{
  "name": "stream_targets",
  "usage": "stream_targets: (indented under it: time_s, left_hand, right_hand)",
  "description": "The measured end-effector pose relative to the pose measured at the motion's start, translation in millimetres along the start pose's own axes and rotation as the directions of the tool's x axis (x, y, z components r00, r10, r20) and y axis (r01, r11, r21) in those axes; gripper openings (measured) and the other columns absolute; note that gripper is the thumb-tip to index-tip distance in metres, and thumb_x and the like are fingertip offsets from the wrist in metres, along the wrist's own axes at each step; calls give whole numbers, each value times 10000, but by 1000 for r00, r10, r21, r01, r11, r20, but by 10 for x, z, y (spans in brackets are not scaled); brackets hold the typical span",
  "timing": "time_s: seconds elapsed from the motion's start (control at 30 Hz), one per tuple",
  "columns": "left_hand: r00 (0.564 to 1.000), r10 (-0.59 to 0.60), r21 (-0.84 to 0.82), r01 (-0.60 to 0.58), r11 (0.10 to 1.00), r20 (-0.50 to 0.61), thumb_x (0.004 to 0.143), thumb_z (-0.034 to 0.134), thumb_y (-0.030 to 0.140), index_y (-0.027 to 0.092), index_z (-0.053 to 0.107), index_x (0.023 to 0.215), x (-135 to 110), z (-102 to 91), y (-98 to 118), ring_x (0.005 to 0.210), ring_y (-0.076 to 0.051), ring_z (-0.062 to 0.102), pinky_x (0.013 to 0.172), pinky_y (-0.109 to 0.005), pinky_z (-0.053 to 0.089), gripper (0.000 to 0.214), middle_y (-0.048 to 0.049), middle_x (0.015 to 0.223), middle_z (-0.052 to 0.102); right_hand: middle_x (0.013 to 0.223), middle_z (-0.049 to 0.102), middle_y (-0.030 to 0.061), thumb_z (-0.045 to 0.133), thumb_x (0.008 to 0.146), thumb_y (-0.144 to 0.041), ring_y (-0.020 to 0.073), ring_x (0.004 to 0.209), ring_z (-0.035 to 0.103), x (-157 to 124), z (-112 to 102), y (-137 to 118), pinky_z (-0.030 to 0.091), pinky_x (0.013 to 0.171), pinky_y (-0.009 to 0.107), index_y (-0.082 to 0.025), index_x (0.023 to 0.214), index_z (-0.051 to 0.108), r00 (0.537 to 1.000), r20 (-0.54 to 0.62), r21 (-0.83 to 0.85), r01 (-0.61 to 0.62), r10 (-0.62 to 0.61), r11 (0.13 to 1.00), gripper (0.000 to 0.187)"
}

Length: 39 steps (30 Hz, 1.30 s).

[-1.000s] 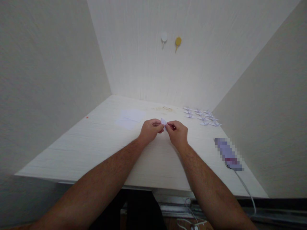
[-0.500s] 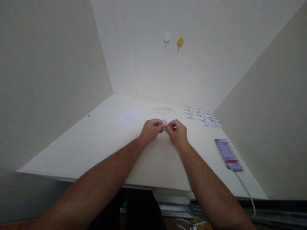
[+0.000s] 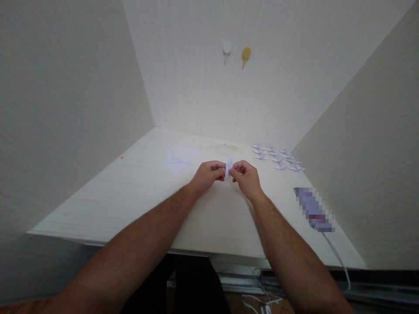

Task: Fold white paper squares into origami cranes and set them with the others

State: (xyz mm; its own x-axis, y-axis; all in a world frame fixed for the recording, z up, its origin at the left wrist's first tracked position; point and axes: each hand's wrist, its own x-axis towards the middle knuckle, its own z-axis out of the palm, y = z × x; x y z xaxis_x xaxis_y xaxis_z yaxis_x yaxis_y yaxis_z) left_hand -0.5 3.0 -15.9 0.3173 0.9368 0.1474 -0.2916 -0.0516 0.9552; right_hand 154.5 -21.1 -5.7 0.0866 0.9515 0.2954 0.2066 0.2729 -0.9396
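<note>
Between my two hands is a small folded piece of white paper (image 3: 229, 169), held upright just above the table. My left hand (image 3: 211, 173) pinches its left side with thumb and fingers. On the other side, my right hand (image 3: 245, 175) has thumb and fingertips closed on the paper. The fine folds are too small to make out. Several folded paper cranes (image 3: 278, 158) stand in rows at the back right of the table. To the left of my hands lie flat white paper sheets (image 3: 180, 159).
A phone-like device (image 3: 313, 210), blurred out, lies at the right of the white table (image 3: 131, 196), with a white cable (image 3: 338, 257) running over the front edge. A white hook (image 3: 227, 47) and a yellow hook (image 3: 246, 53) are on the back wall. Walls enclose both sides.
My right hand has shifted slightly right, away from my left. More of the folded paper shows between them, turned more upright. The camera view has tilted a little.
</note>
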Motion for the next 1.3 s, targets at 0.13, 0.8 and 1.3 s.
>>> stream_targets:
  time_s: [0.13,0.8,1.3]
  left_hand:
    - [1000,4,-21,-4,1000,9,641,754,270,135,702,779,-5,7,4,569,-102,575,598,-260,484,200,-18,677,654]
    - [997,73,55,-74,996,5,671,744,280,120,697,755,-1,-16,-2,562,-102,567,577,-245,467,186,-7,613,634]
    - [993,105,270,-87,959,-53,650,692,208,131,724,788,-74,53,142,531,-99,554,523,-217,420,161,2,595,651]
  right_hand:
    - [603,553,-46,690,675,-314,93,492,498,-4,-11,-14,455,457,231,-186,750,582,1000,25,40,-6,5,999,184]
    - [593,592,-41,734,658,-306,93,482,517,4,-24,21,448,469,237,-185,735,591,995,95,194,-60,42,979,203]
    - [577,597,-42,726,648,-274,91,460,521,7,-16,-4,434,455,232,-179,717,598,994,94,206,-77,59,975,174]
